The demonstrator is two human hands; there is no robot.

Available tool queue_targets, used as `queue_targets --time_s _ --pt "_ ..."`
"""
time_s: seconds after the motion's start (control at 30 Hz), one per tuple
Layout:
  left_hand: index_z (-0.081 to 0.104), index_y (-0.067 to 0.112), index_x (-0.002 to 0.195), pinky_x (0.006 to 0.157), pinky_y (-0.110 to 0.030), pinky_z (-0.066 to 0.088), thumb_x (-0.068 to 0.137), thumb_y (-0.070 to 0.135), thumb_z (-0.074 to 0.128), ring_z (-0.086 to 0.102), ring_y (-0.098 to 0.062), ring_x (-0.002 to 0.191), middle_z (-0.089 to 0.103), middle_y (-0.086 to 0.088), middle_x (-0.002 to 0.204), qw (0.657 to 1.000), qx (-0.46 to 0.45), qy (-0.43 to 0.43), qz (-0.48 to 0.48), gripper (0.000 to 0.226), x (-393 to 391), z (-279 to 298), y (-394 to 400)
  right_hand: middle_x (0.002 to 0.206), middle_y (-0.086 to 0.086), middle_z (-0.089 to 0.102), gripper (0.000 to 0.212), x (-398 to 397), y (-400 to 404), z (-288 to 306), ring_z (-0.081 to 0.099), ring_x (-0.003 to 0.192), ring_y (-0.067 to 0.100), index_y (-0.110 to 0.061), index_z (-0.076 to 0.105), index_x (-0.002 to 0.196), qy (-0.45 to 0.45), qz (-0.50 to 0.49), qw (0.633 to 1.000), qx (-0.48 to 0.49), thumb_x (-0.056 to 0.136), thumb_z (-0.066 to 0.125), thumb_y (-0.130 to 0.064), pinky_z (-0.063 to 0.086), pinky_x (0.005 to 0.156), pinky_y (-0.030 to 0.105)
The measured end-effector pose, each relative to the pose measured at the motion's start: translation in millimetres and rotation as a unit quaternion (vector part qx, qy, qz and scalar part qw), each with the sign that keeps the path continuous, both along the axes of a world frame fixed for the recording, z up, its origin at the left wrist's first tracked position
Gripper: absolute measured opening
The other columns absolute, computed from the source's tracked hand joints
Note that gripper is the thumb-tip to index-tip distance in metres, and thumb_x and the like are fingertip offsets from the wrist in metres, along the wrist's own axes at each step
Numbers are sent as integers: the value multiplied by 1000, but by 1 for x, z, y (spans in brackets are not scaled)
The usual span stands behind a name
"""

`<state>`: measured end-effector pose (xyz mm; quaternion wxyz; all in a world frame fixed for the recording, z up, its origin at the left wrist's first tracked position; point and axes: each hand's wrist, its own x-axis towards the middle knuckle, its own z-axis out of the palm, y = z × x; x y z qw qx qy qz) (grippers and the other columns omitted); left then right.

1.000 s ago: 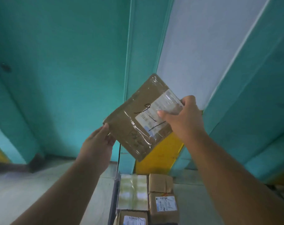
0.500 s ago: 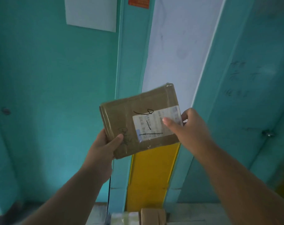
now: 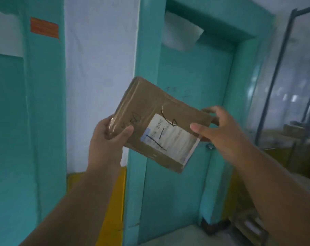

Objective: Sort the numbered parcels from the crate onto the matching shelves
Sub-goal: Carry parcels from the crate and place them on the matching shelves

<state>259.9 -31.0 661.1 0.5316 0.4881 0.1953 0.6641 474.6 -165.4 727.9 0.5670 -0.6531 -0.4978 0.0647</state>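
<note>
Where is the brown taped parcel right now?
The brown taped parcel is mid-frame in the head view, held between left hand and right hand, before a teal door.

Parcel (image 3: pixel 150 110), tilted, held in the air by both hands. Left hand (image 3: pixel 108 139) grips its left corner; right hand (image 3: pixel 219 132) pinches its right edge. Teal door (image 3: pixel 186 183) behind.

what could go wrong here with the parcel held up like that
1. The parcel is wrapped in glossy tape, and the right hand holds only its far corner, thumb out over the label; a loose grip there could let it slip.
2. The handwritten number reads tilted and crosses the label's edge, so it might be misread and shelved wrong.
3. The left hand pinches just one corner; if either hand lets go, the tilted parcel may swing down.
</note>
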Motion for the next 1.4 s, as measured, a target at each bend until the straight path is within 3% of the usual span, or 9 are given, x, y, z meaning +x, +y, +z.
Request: queue_targets --time_s 0.07,0.13,0.27,0.43,0.6,0.83,1.0,1.07,1.4 --pt "63 28 107 79 -30 57 77 6 80 70 -11 90 71 8 95 998 -6 -50 -31 40 48 11 -15 108 3 68 60 33 -23 -8 73 86 21 -30 55 102 -5 -48 999 -21 57 94 -38 62 74 44" --pt "60 20 114 79 -27 55 78 -1 77 69 -10 90 70 3 103 995 3 -61 -82 45 97 19 -28 104 -2 68 69 64 -43 -24 72 87 19 -29 51 112 -9 -92 994 -54 59 93 -43 61 80 47" --pt "50 10 128 74 -17 53 80 -13 68 68 -9 91 66 -14 117 980 23 -35 -192 56 190 23 -46 103 -13 68 76 129 -88 -43 69 85 5 -29 47 137 20 -142 988 -55 73 86 -42 61 76 31" --pt "52 33 128 86 -34 55 70 -9 78 67 -17 106 68 0 120 952 100 99 -271 76 298 27 -53 98 -9 74 52 215 -122 -57 73 85 11 -29 60 121 46 -209 975 -59 76 80 -47 63 71 34" --pt "52 37 133 76 -35 58 71 -3 81 71 -12 93 67 -1 117 932 137 99 -320 79 417 41 -63 93 -14 75 39 292 -150 -62 73 75 0 -32 61 118 51 -275 960 -16 83 77 -39 54 54 15" --pt "54 45 123 82 -41 59 71 4 84 69 -19 102 66 -1 119 887 167 104 -417 72 598 41 -120 94 -8 75 44 411 -220 -73 75 78 9 -32 58 116 94 -392 915 2 80 80 -42 63 66 34" --pt "55 41 122 71 -24 58 73 3 82 69 -7 96 67 6 115 854 185 114 -472 68 723 21 -195 96 -11 71 41 501 -291 -98 71 72 0 -32 55 112 104 -463 880 21 81 81 -38 57 55 21" --pt "56 41 121 71 -25 59 73 3 82 69 -8 97 67 7 115 846 186 114 -487 67 776 13 -225 98 -9 71 41 544 -321 -103 73 75 4 -31 54 114 109 -471 875 27 82 80 -35 60 59 25" --pt "53 43 124 69 -29 60 76 4 79 66 -4 96 64 9 118 853 168 123 -479 67 1007 25 -320 105 -9 71 48 786 -416 -87 74 86 10 -37 55 119 108 -477 872 -4 78 80 -45 64 73 38"
